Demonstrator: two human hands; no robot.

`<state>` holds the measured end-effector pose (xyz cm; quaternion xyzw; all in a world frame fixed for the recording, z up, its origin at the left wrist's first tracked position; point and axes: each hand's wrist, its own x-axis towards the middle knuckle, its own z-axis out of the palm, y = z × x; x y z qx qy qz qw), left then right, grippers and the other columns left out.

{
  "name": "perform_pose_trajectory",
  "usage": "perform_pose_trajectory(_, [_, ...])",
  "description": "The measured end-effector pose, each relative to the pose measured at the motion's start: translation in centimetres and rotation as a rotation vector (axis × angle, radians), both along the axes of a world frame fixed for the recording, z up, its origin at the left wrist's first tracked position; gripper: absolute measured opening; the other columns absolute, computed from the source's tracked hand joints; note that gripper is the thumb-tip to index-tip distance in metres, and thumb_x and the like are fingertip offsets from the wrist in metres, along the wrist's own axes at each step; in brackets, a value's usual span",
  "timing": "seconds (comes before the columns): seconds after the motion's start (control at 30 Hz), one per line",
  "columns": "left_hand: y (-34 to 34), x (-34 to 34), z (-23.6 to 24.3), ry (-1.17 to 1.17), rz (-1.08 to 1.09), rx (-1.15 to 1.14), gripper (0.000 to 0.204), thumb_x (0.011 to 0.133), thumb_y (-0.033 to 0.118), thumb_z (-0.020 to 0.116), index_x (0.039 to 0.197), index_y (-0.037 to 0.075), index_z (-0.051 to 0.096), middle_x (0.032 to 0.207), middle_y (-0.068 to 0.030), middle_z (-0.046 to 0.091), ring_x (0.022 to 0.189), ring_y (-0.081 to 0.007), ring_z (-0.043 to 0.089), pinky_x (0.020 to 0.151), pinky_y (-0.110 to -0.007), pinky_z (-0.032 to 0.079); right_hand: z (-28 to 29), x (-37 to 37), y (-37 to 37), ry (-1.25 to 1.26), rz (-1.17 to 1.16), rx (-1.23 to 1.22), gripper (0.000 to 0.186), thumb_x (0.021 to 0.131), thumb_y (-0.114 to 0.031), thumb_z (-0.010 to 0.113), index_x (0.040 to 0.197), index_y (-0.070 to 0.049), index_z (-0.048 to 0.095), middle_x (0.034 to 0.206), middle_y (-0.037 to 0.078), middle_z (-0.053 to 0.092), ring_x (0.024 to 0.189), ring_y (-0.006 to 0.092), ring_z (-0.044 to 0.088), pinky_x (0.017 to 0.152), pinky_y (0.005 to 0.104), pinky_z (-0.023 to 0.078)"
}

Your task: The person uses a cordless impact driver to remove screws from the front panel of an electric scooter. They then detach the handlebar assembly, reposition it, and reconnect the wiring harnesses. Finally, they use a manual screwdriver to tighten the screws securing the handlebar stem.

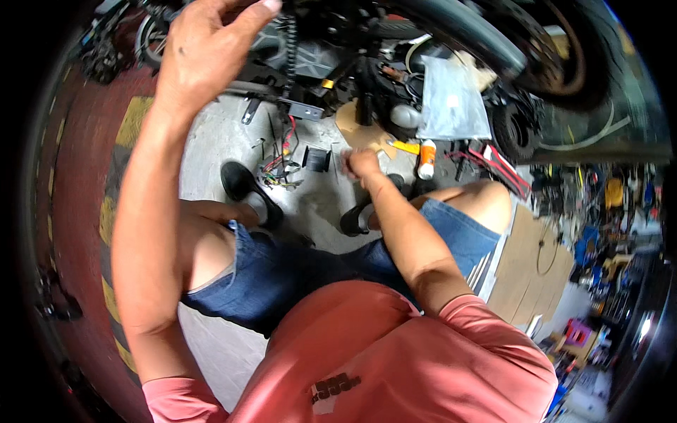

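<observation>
My left hand (204, 53) is raised at the top, in front of a motorcycle's chain (290, 46). Its thumb stretches out, apart from the other fingers, which the picture's edge partly cuts off; nothing shows in its grasp. Low over the concrete floor, my right hand (363, 163) has its fingers curled closed, and what they may hold is too small to make out. Just left of it stands a small black bracket (317, 159). A tangle of coloured wires (281, 171) lies beyond that, below a grey metal box-shaped part (305, 111).
A motorcycle wheel (564, 56) fills the upper right. Beneath it lie a clear plastic bag (453, 99), an orange-and-white bottle (427, 159), a yellow tool (404, 146) and a piece of cardboard (358, 127). Red-and-black parts (497, 168) sit further right. Cluttered shelves (613, 233) line the right side.
</observation>
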<state>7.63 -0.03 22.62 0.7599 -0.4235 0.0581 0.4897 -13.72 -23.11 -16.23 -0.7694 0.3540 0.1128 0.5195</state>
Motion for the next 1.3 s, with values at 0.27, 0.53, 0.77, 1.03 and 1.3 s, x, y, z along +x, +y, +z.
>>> perform_pose_trajectory(0.27, [3.4,-5.0,-2.0,0.154,0.275,0.207,0.019,0.094,0.015,0.075,0.102,-0.001,0.07,0.082,-0.0084,0.069,0.078,-0.0135,0.066,0.074,-0.03,0.053,-7.0,0.7,7.0,0.482,0.19,-0.429,0.051,0.087,-0.047,0.07,0.119,-0.007,0.071,0.12,0.022,0.072,0.113,0.0384,0.069,0.096,0.0472,0.055])
perform_pose_trajectory(0.53, [3.1,-7.0,-2.6,0.249,0.197,0.386,0.023,0.088,0.014,0.075,0.102,-0.003,0.069,0.078,-0.0129,0.068,0.069,-0.0205,0.065,0.063,-0.034,0.051,-9.1,0.7,7.6,0.431,-0.048,-0.43,0.049,0.089,-0.046,0.067,0.113,-0.003,0.065,0.116,0.022,0.072,0.109,0.0402,0.07,0.092,0.0498,0.057])
perform_pose_trajectory(0.77, [-0.2,-7.6,-2.3,0.321,0.079,0.552,0.027,0.094,0.023,0.073,0.1,-0.004,0.07,0.077,-0.0116,0.068,0.07,-0.0164,0.061,0.067,-0.035,0.051,-7.2,-0.5,5.7,0.409,0.032,-0.286,0.047,0.085,-0.038,0.063,0.109,0.001,0.075,0.115,0.026,0.073,0.112,0.0415,0.07,0.098,0.0485,0.055])
perform_pose_trajectory(1.03, [-3.9,-7.9,-4.3,0.49,-0.087,0.634,0.029,0.101,0.026,0.066,0.096,-0.003,0.071,0.084,-0.0052,0.071,0.077,-0.0135,0.064,0.072,-0.032,0.053,4.5,0.2,3.7,-0.701,-0.541,0.428,0.017,0.097,-0.013,0.059,0.084,-0.002,0.058,0.063,0.006,0.063,0.046,0.0131,0.054,0.042,0.0298,0.042])
perform_pose_trajectory(1.3, [-7.1,-8.8,-5.4,0.565,-0.135,0.603,0.031,0.101,0.025,0.066,0.113,-0.003,0.067,0.09,-0.0071,0.07,0.075,-0.0131,0.065,0.069,-0.029,0.054,24.8,1.7,-0.6,-0.892,-0.189,-0.188,0.02,0.093,-0.02,0.063,0.094,0.0,0.068,0.067,0.014,0.065,0.057,0.0231,0.061,0.056,0.0363,0.047])
